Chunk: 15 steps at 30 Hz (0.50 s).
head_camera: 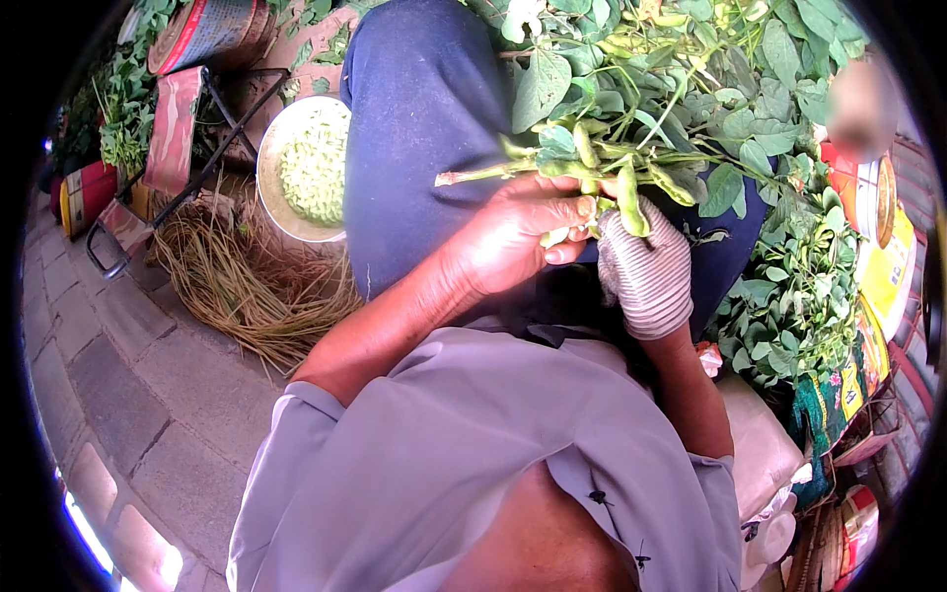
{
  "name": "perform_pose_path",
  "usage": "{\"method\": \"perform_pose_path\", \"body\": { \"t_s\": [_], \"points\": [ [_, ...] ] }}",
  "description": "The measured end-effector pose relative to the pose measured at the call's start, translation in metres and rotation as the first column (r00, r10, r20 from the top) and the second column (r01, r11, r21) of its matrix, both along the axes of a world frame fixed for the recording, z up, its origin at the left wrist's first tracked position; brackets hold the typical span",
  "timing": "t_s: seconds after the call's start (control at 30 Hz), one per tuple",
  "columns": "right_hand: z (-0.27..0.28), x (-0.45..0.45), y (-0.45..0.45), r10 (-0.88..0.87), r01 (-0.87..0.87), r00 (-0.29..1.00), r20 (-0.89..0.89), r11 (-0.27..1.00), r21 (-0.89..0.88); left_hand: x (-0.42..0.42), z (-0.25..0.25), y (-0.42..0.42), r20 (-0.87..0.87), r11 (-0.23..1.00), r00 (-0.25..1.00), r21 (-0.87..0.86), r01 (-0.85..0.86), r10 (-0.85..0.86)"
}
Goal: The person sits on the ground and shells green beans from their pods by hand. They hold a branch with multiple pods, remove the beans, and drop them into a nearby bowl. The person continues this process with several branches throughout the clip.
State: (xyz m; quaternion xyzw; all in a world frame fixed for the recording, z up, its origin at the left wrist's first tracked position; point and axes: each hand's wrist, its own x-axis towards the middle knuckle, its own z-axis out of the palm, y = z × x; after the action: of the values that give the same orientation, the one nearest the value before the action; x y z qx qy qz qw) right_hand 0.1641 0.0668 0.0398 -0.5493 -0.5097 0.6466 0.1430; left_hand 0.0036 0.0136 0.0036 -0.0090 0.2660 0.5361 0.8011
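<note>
My left hand (529, 226), bare, has its thumb and fingers closed on a split soybean pod, with pale green beans (555, 237) showing below the thumb. My right hand (651, 270) wears a striped knit glove and is curled against the same pod; its fingertips are partly hidden. Just above both hands a cut soybean stalk (481, 175) lies across my lap, its leaves and pods trailing to the right. One plump green pod (631, 200) hangs from it in front of the glove. Left of my knee, a white bowl (266, 181) holds many shelled green beans (314, 174).
A heap of leafy soybean plants (740, 111) covers the upper right. At left are a folding stool (174, 133), a bundle of dry straw (229, 288) and a tipped metal can (214, 37) on stone paving (177, 399). Printed sacks (843, 392) lie at right; a blurred figure is near them.
</note>
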Motion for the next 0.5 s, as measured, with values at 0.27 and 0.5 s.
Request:
{"method": "perform_pose_path", "body": {
  "t_s": [0.27, 0.5],
  "points": [
    [-0.0004, -0.0008, -0.0017, 0.092, -0.107, 0.991, 0.098, 0.981, 0.162, 0.0020, 0.0037, -0.0008, -0.101, 0.999, 0.995, -0.037, -0.011, 0.007],
    [-0.0032, -0.0021, -0.0010, -0.097, 0.092, 0.993, -0.068, 0.993, -0.074, -0.0012, 0.0021, 0.0016, -0.109, 0.998, 0.993, -0.044, 0.047, -0.051]
  ]
}}
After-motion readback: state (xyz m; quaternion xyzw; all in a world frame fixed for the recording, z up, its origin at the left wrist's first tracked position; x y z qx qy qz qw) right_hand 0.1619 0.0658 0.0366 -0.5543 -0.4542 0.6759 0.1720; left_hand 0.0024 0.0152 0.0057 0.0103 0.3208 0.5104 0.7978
